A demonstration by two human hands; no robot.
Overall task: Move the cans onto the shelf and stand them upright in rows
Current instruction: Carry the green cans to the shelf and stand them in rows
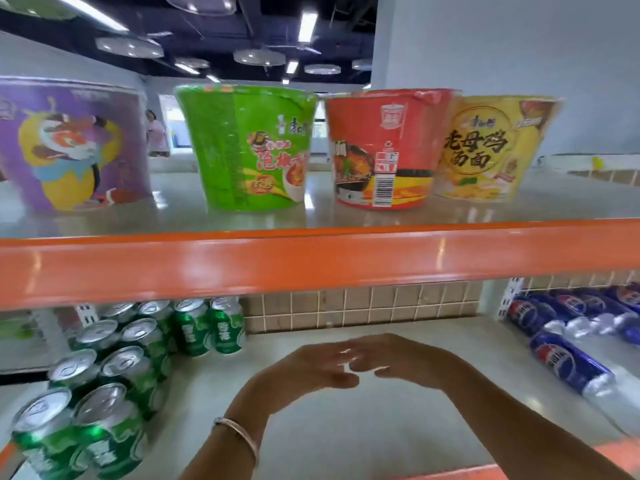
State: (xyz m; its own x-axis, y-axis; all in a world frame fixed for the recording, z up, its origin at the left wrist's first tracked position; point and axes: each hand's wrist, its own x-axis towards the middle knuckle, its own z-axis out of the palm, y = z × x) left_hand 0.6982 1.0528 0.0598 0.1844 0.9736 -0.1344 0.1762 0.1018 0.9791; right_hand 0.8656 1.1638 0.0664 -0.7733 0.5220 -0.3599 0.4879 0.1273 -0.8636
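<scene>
The orange rail (311, 261) is gleaming like glossy painted metal, throwing back streaks of ceiling light. Just above the rail, the upper shelf board (173, 216) is shining smooth and pale, and the noodle bowls (246, 147) on it are glinting under thin, slightly crinkled plastic film. Below the rail to the left, the green cans (114, 386) are showing bright bare-metal tops and glossy green sides. Below the rail to the right, the bottles (568, 362) are showing clear plastic and slick blue labels. Directly under the rail, the brown tiles (346, 306) are looking matt, with pale grout. Further below the rail, the lower shelf board (381, 427) is showing a smooth, faintly sheened face, and a bracelet (239, 434) is glinting like polished metal.
</scene>
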